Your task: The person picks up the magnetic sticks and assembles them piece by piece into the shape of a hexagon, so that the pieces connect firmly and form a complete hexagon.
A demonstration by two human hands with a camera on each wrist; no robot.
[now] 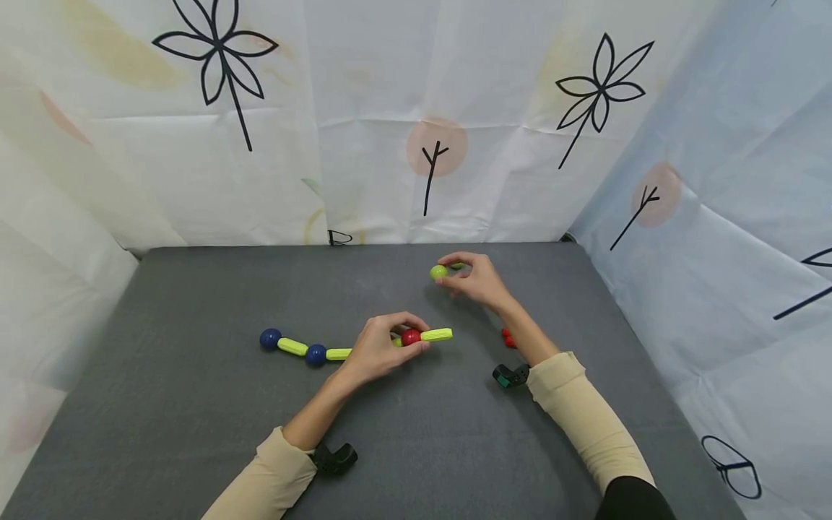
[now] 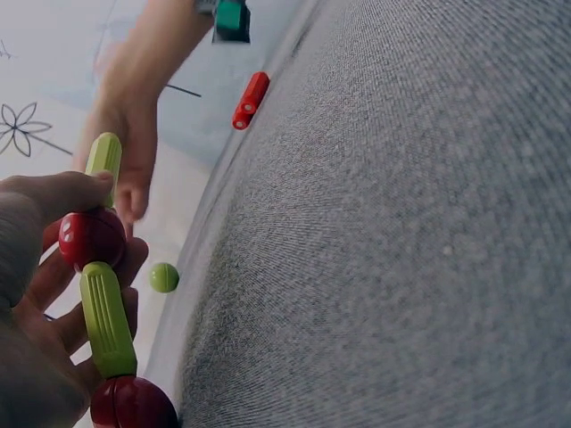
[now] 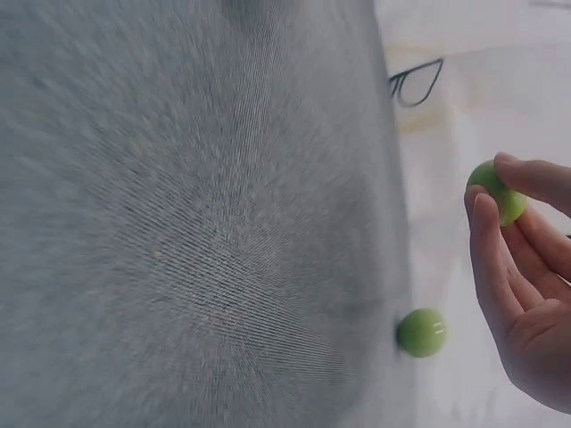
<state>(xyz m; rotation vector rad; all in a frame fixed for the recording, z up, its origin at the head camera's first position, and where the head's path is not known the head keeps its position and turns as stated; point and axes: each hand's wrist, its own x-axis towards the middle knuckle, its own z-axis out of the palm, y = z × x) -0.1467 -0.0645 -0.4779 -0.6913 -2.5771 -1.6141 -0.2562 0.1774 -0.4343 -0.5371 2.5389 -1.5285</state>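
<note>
My left hand (image 1: 380, 343) grips a chain of balls and yellow-green rods partway along. Blue balls (image 1: 270, 339) are at its left end. A red ball (image 1: 411, 336) shows between finger and thumb, and a yellow-green rod (image 1: 437, 334) sticks out to the right. In the left wrist view the thumb presses near that rod's base, and a second red ball (image 2: 134, 407) sits lower on the chain. Farther back, my right hand (image 1: 477, 280) pinches a green ball (image 3: 498, 193) in its fingertips. Another green ball (image 3: 421, 333) rests on the table, partly hidden behind that hand in the head view.
Two red rods (image 2: 253, 96) lie together on the grey table (image 1: 195, 419), beside the right forearm. White printed cloth (image 1: 370, 166) stands along the back and sides of the table. Each wrist wears a small black camera (image 1: 334, 459).
</note>
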